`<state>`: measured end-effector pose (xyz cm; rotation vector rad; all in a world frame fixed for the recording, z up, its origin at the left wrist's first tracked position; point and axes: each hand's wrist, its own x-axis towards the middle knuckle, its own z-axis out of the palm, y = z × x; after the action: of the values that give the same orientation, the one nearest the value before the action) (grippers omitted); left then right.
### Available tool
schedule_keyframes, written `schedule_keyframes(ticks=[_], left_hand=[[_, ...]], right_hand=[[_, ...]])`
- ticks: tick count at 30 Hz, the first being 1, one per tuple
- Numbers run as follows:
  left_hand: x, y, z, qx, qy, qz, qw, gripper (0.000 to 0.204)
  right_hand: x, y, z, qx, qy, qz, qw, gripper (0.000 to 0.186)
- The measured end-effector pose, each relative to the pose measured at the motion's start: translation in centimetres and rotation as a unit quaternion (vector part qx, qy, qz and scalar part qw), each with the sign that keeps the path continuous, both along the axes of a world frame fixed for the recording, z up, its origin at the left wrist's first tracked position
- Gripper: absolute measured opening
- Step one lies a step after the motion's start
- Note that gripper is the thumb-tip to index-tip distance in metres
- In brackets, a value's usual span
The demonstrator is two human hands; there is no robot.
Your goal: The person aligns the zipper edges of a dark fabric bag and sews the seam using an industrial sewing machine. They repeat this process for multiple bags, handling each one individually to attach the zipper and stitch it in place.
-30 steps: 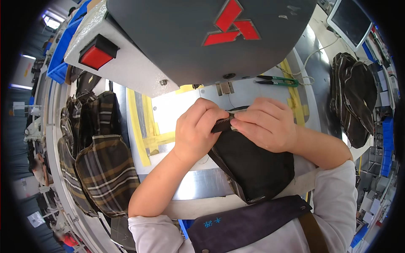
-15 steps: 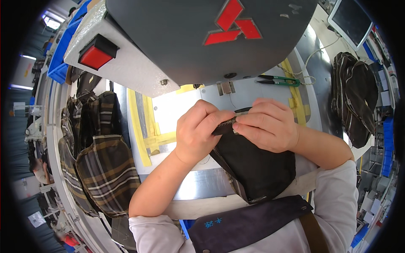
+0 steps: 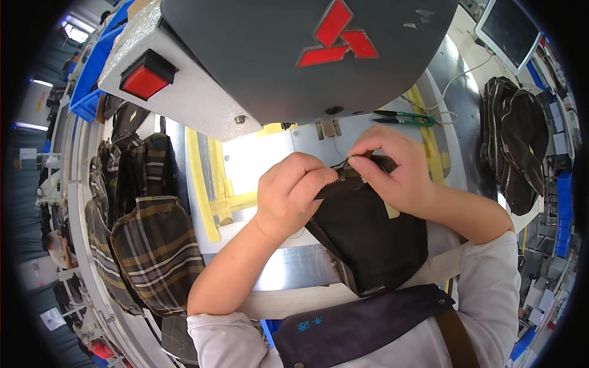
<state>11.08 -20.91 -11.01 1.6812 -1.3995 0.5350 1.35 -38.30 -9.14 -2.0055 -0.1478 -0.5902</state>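
A black fabric pouch (image 3: 374, 239) with a zipper along its edge lies on the metal sewing table (image 3: 294, 270), just below the grey sewing machine head (image 3: 288, 55). My left hand (image 3: 291, 193) is closed around the pouch's upper left corner at the zipper. My right hand (image 3: 392, 168) pinches the zipper end at the pouch's top edge between thumb and forefinger. The two hands almost touch under the machine's needle area.
Plaid bags (image 3: 141, 245) are stacked at the table's left. Dark bags (image 3: 515, 147) hang at the right. Green thread snips (image 3: 408, 118) lie behind my right hand. Yellow tape strips (image 3: 202, 184) mark the table. A red button (image 3: 146, 75) sits on the machine; a monitor (image 3: 512, 27) stands top right.
Both hands and the pouch have shifted slightly; my right fingers have moved along the zipper end at the top edge. Grip is otherwise the same.
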Motion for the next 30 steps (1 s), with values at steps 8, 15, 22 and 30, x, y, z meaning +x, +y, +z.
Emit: schedule_keyframes(ticks=[8, 15, 22, 30], left_hand=[[-0.1, 0.0, 0.0, 0.003, -0.029, -0.035, 0.999, 0.027], [-0.2, 0.1, -0.1, 0.03, -0.077, -0.054, 0.995, 0.026], [-0.6, -0.7, 0.1, 0.088, 0.057, -0.033, 0.994, 0.024], [-1.2, -0.5, 0.3, 0.061, 0.267, -0.005, 0.962, 0.023]], right_hand=[[0.2, -1.2, 2.7, -0.038, 0.157, 0.078, 0.984, 0.01], [0.8, -1.5, 3.2, -0.07, 0.231, 0.113, 0.964, 0.007], [0.7, -1.3, 2.0, -0.111, 0.17, 0.051, 0.978, 0.009], [-0.2, -0.2, 0.9, -0.213, -0.008, 0.021, 0.977, 0.009]])
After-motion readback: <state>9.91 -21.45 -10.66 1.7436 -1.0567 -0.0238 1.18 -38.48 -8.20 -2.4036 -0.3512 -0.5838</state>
